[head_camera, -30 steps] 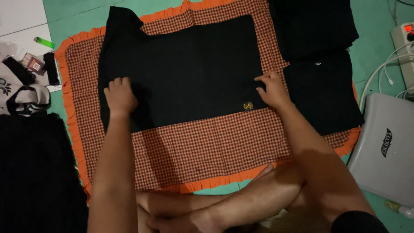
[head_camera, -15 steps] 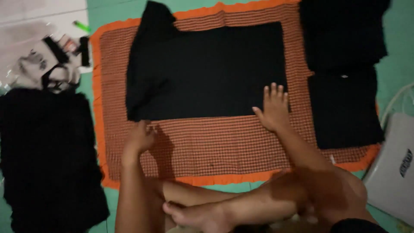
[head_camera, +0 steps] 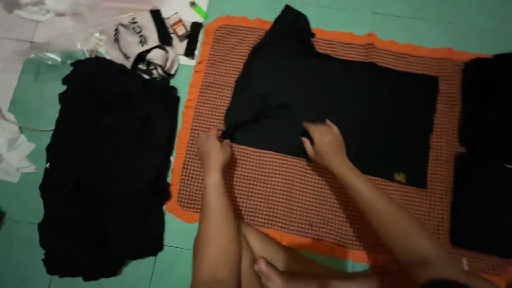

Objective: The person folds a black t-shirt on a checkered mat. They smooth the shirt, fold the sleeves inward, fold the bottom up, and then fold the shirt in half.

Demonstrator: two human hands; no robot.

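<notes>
Cloth (head_camera: 341, 112), black and flat, is spread on a checked mat (head_camera: 298, 197) with an orange edge. Its corner at eight o'clock is pinched by the left hand (head_camera: 213, 150). The right hand (head_camera: 324, 144) is laid open on its lower edge. A black pile (head_camera: 106, 170) is seen at nine o'clock on the green floor (head_camera: 21, 197).

A black shirt (head_camera: 341, 101) lay flat on a checked cloth with an orange border (head_camera: 298, 197) — the left hand (head_camera: 213, 151) pinched its lower corner, the right hand (head_camera: 324, 144) pressed flat on the fabric. A black garment pile (head_camera: 106, 170) sat alongside (on the green floor (head_camera: 21, 197)).
</notes>
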